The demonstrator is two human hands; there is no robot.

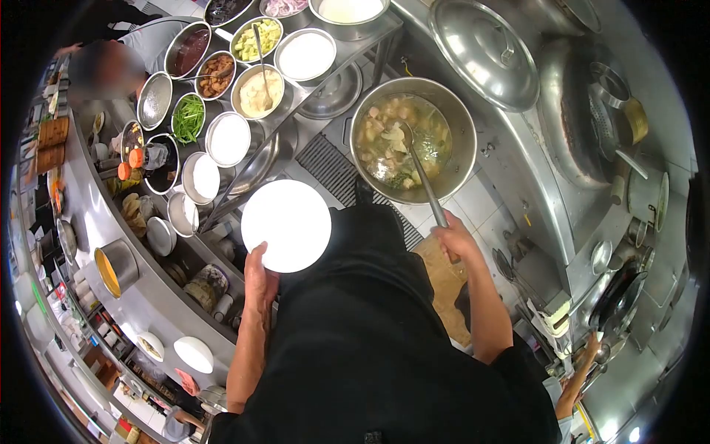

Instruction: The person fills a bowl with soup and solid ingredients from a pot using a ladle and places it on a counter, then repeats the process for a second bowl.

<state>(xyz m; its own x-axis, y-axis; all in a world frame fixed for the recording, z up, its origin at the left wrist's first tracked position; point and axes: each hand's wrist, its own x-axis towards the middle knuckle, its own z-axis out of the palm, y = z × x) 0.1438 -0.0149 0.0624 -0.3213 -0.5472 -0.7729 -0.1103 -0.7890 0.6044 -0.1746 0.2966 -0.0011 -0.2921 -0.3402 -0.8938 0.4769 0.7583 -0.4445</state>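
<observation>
Gripping the ladle (425,174), already dipped into soup (384,140) in the pot (464,148), with right hand (456,240) curled tight, and pinching the white dish (286,226), seemingly unfilled yet, by its edge in the left hand (259,274)!

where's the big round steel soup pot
The big round steel soup pot is in the head view's upper half, right of centre, below-left of the large domed steel lid; the long metal ladle in the right hand crosses its rim.
</observation>
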